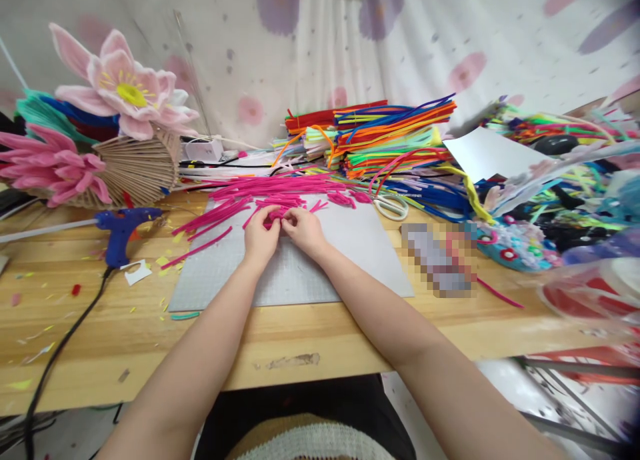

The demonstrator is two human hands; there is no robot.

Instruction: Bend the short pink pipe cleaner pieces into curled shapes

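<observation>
My left hand [263, 233] and my right hand [303, 229] meet over the far part of a grey mat [360, 247]. The fingers of both are pinched on a small magenta pipe-cleaner piece [273, 218], partly hidden between them. Just beyond my hands lies a pile of short magenta stems [283, 201], with long magenta stems [270, 186] behind it. More magenta stems [215, 216] fan out left of my left hand. Small bent magenta pieces [341, 199] rest at the mat's back edge.
A blue glue gun [123, 232] with a black cord and a fan with fuzzy flowers [131, 93] are at the left. White-handled scissors [391, 207] lie right of the mat. Colourful stem bundles [390, 140] stand behind. A flowered blue item [515, 243] and plastic cup [595, 290] are at right.
</observation>
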